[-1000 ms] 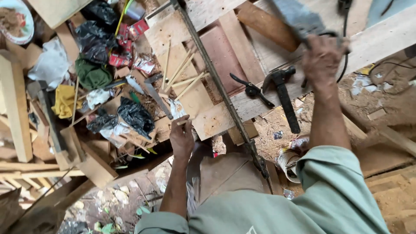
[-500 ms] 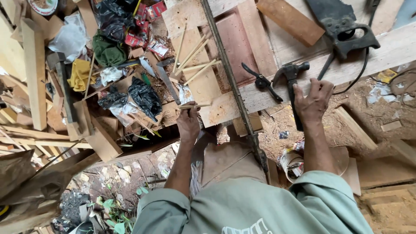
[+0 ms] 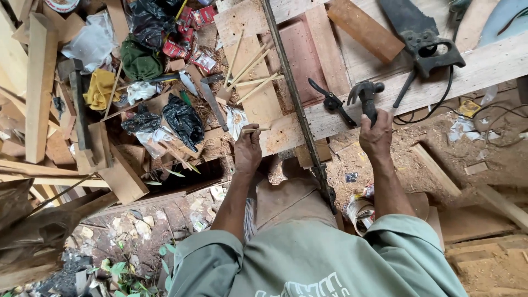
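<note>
While gripping the hammer [image 3: 366, 98] in the clenched right hand [image 3: 376, 135], head pointing far – left hand [image 3: 247, 148] pinches a thin wooden peg [image 3: 257, 130] on the near plank [image 3: 286, 132], long axis left-right, well left of the hammer.

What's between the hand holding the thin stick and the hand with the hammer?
Head view: between the left hand and right hand lie a long dark metal bar crossing a pale plank.
</note>
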